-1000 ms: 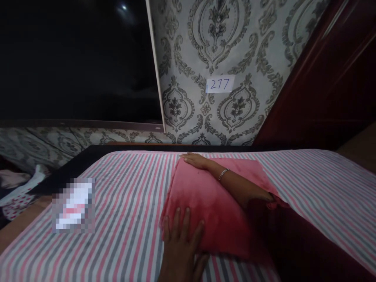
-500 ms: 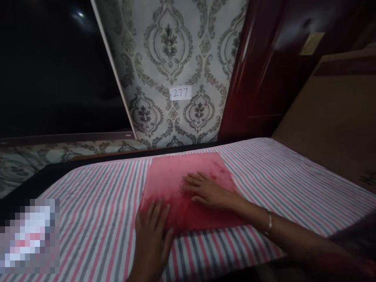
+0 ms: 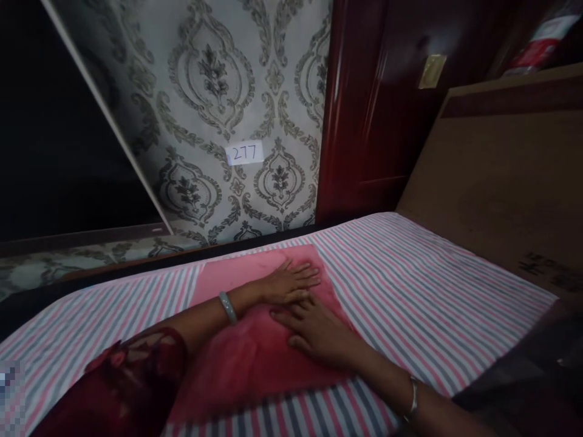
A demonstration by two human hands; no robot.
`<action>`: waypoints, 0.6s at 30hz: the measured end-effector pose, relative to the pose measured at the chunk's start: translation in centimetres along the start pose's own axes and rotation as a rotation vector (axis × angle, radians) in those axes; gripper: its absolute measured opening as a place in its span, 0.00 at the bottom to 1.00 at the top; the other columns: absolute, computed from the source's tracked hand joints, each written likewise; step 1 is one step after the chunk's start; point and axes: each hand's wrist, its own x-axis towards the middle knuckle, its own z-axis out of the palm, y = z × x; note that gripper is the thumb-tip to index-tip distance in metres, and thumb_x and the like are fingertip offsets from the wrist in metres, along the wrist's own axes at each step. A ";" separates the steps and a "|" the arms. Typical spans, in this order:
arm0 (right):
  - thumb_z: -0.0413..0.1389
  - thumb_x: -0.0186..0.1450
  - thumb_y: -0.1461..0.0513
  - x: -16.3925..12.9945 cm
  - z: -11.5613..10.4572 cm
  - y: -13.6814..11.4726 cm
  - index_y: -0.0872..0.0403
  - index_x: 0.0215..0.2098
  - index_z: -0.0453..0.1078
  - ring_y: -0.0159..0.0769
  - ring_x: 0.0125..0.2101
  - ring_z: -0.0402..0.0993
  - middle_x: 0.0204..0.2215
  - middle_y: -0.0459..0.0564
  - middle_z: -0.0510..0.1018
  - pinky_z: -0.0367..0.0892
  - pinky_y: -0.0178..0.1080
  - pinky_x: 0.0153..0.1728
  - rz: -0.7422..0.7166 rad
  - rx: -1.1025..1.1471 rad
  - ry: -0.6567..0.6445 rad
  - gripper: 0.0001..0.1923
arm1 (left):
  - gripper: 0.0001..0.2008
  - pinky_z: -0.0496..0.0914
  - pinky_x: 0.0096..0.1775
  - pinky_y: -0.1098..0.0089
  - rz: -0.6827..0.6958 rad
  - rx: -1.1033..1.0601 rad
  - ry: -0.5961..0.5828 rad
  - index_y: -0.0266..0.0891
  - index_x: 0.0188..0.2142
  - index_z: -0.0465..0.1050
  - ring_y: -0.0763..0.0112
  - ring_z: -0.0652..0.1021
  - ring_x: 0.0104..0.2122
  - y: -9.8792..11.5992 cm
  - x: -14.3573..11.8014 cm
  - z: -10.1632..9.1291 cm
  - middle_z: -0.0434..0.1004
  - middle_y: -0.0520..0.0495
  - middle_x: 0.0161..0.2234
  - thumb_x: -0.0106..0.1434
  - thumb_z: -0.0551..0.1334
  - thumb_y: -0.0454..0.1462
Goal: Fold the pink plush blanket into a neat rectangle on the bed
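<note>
A pinkish-red cloth point(image 3: 255, 358) with a plush-looking surface is spread over a striped sheet point(image 3: 392, 291). My left hand point(image 3: 289, 283) lies flat near the far right part of the cloth, fingers stretched to the right, with a pale green bangle point(image 3: 228, 308) on that wrist. Just below it, my right hand point(image 3: 319, 332) rests flat on the cloth's right side with fingers spread. Its fingertips come close to the left hand; whether they touch, I cannot tell. A thin silver bracelet point(image 3: 412, 398) circles the right wrist. Neither hand grips anything.
A large dark screen point(image 3: 68, 139) stands at the left against patterned wallpaper point(image 3: 214, 79). A paper label point(image 3: 245, 152) reads 277. Behind the sheet is a dark red door point(image 3: 364, 109). At the right stands a big cardboard box point(image 3: 501, 182), with a red-and-white item point(image 3: 542, 45) above it.
My left hand has moved from the cloth's near left corner to its far right part. My right hand stays flat on the right side. The view has shifted to the right.
</note>
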 end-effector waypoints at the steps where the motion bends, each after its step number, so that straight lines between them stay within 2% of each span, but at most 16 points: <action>1: 0.53 0.72 0.52 -0.1 0.1 0.1 0.42 0.70 0.54 0.47 0.68 0.51 0.68 0.49 0.61 0.40 0.55 0.68 -0.006 0.017 -0.011 0.30 | 0.28 0.34 0.65 0.39 0.020 0.023 0.003 0.52 0.70 0.53 0.53 0.47 0.71 -1.0 0.7 0.1 0.49 0.46 0.71 0.74 0.48 0.50; 5: 0.50 0.73 0.51 -0.2 0.4 0.7 0.40 0.71 0.50 0.46 0.72 0.35 0.73 0.46 0.48 0.30 0.57 0.69 0.007 0.090 -0.059 0.31 | 0.31 0.39 0.66 0.42 0.024 0.016 0.053 0.52 0.70 0.53 0.53 0.48 0.71 -5.0 2.9 -0.3 0.49 0.46 0.71 0.71 0.54 0.52; 8: 0.50 0.73 0.51 -0.3 0.4 0.9 0.39 0.72 0.48 0.42 0.72 0.30 0.73 0.44 0.47 0.27 0.55 0.69 0.029 0.157 -0.076 0.31 | 0.31 0.48 0.67 0.53 -0.015 -0.086 0.101 0.47 0.69 0.55 0.58 0.52 0.70 -7.3 4.0 -0.5 0.49 0.45 0.71 0.71 0.52 0.53; 10: 0.50 0.73 0.50 -0.3 0.3 0.9 0.38 0.72 0.47 0.41 0.72 0.29 0.73 0.43 0.44 0.26 0.55 0.69 0.045 0.195 -0.083 0.32 | 0.31 0.50 0.67 0.59 -0.045 -0.133 0.114 0.45 0.70 0.55 0.62 0.54 0.70 -8.4 4.4 -0.2 0.49 0.45 0.71 0.72 0.49 0.53; 14: 0.52 0.72 0.51 -0.4 0.0 1.0 0.35 0.72 0.45 0.40 0.72 0.27 0.73 0.38 0.40 0.26 0.54 0.70 0.054 0.233 -0.089 0.34 | 0.31 0.49 0.68 0.60 -0.079 -0.126 0.119 0.46 0.71 0.52 0.64 0.53 0.70 -9.3 4.5 0.9 0.48 0.47 0.72 0.73 0.47 0.53; 18: 0.53 0.72 0.50 -0.4 0.1 1.1 0.35 0.72 0.45 0.42 0.72 0.30 0.73 0.38 0.40 0.30 0.55 0.70 0.051 0.218 -0.072 0.34 | 0.31 0.53 0.66 0.58 -0.106 -0.070 0.164 0.45 0.71 0.51 0.61 0.56 0.69 -9.0 4.4 1.6 0.50 0.44 0.71 0.73 0.47 0.53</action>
